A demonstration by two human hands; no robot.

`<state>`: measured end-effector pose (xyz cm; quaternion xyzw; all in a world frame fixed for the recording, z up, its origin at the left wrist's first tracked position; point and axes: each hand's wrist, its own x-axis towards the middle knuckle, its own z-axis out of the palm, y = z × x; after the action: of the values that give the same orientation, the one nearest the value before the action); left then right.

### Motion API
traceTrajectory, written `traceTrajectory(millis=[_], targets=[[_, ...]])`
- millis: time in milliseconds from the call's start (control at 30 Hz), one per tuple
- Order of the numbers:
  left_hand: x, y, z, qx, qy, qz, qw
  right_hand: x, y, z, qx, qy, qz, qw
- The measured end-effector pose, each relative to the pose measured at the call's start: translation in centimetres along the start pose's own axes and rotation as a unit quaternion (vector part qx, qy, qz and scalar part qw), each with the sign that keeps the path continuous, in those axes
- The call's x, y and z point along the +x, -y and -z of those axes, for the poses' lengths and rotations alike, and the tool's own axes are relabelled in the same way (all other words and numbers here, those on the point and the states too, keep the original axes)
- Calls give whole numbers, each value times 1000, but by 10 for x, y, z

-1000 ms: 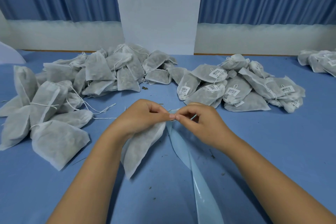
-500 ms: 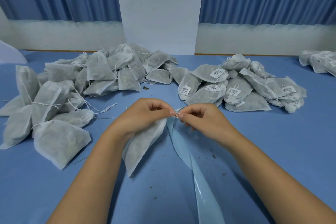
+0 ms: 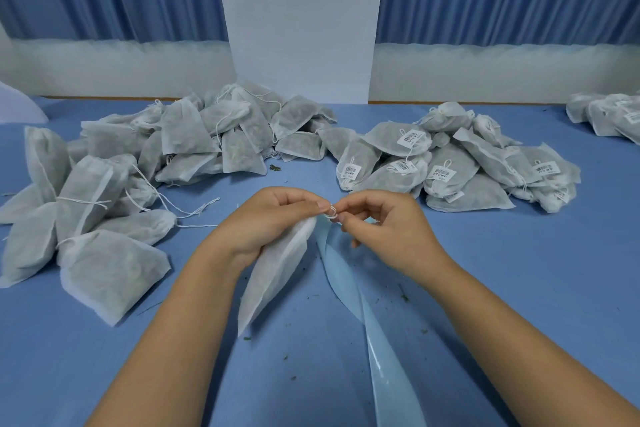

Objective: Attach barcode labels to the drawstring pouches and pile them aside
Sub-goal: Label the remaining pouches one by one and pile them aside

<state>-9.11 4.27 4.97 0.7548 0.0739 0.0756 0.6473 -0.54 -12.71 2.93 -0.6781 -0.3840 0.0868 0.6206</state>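
Note:
My left hand (image 3: 266, 222) grips the neck of a grey-white drawstring pouch (image 3: 273, 277), which hangs down toward the blue table. My right hand (image 3: 384, 229) pinches the pouch's white drawstring loop (image 3: 331, 211) just right of the left fingertips. A pale blue label backing strip (image 3: 374, 326) runs from under my hands toward the near edge. Unlabelled pouches (image 3: 145, 166) lie heaped at the left and back. Pouches with barcode labels (image 3: 450, 166) are piled at the right.
Another small pile of labelled pouches (image 3: 609, 118) sits at the far right edge. Loose drawstrings (image 3: 194, 211) trail from the left heap. Small dark crumbs are scattered on the blue tabletop (image 3: 536, 270). Blue curtains and a white wall stand behind.
My fingertips have shifted slightly on the drawstring, and a small loop of string now shows between the two hands. The pouch and the piles stay where they were.

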Motion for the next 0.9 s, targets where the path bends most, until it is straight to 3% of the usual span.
traceTrajectory(millis=[633,900], targets=[[1,6,-2,101,45,32,993,3,4,4,99,-5,-104,990],[-1,2,-1,121,7,-2,993,9,7,12,169,-77,-180,966]])
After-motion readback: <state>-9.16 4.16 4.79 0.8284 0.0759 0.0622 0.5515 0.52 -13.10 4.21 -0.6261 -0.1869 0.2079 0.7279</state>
